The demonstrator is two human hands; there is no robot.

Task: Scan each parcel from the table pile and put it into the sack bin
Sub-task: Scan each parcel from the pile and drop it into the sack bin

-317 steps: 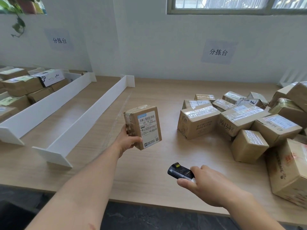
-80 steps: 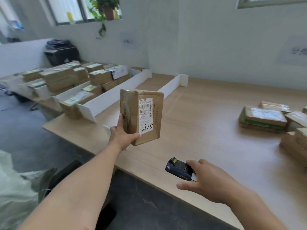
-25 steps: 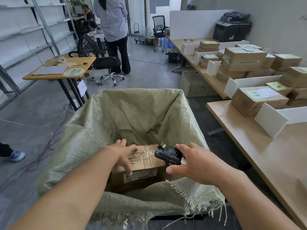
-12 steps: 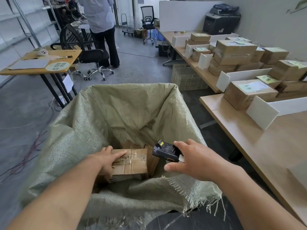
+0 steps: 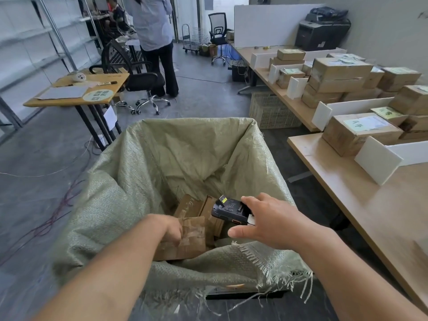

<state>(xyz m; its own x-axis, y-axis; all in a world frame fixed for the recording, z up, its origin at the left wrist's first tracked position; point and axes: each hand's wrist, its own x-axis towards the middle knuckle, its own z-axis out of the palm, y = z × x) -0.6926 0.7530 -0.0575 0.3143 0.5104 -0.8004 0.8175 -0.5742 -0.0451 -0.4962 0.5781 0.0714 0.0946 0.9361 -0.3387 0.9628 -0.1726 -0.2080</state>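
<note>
While right grip (image 5: pixel 275 225) clutches scanner (image 5: pixel 229 210), left grip (image 5: pixel 170 229) clasps parcel (image 5: pixel 192 239) inside sack (image 5: pixel 185 154).

Single head view, looking steeply down into sack bin (image 5: pixel 143 181), close.

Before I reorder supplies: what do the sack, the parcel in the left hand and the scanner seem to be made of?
Sack: woven plastic fabric, probably polypropylene, dull grey-green; the weave shows and the near edge frays into loose strands.
Parcel: matte brown cardboard, with slightly shinier tape strips across it.
Scanner: black hard plastic by its look, with a slight sheen; the exact casing is hard to tell.
</note>
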